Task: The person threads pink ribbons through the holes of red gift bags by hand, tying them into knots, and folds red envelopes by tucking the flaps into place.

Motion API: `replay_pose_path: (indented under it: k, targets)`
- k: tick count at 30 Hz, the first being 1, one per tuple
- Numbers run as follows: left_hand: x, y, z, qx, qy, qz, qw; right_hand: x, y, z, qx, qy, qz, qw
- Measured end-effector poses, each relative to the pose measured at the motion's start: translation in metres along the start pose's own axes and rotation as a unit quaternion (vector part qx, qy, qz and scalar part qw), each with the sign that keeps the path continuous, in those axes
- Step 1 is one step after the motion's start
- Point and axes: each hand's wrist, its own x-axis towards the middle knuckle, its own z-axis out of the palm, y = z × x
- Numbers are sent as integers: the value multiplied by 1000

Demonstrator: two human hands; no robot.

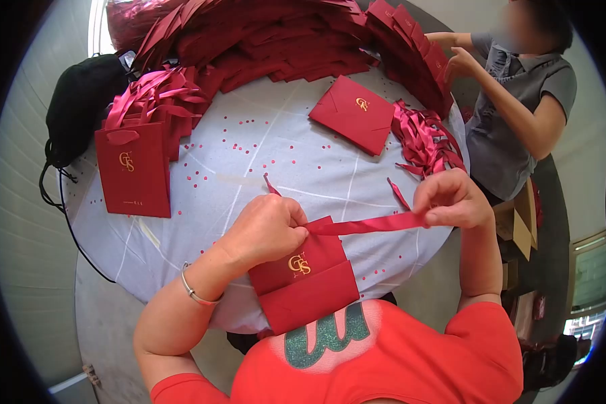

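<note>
A flat red paper gift bag [310, 296] with a gold monogram lies in front of me at the table's near edge. At its top edge my left hand [266, 229] is closed, pinching a red satin ribbon [377, 223]. The ribbon stretches sideways to my right hand [454, 200], where thumb and fingers pinch its other part. A short ribbon end pokes out above my left hand. Just beyond my right hand lies a heap of loose ribbons [427, 138].
Finished-looking bags with ribbon handles [135, 172] stand at the left, by a black drawstring bag [84, 101]. Flat bags [353, 114] lie on the cloth-covered table [296, 168], with large piles [269, 40] behind. Red paper dots are scattered about. A person in grey [518, 108] works at the right.
</note>
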Motion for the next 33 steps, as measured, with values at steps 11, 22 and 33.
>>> replay_pose_path:
  k: [11, 22, 33]
  targets:
    - [-1, 2, 0, 11, -5, 3, 1000, 34, 32, 30, 255, 6, -219, 942]
    - [0, -3, 12, -16, 69, 40, 997, 57, 13, 53, 22, 99, -184, 978]
    - [-3, -5, 5, -31, 41, 128, 990, 80, 60, 83, -289, 77, -137, 944]
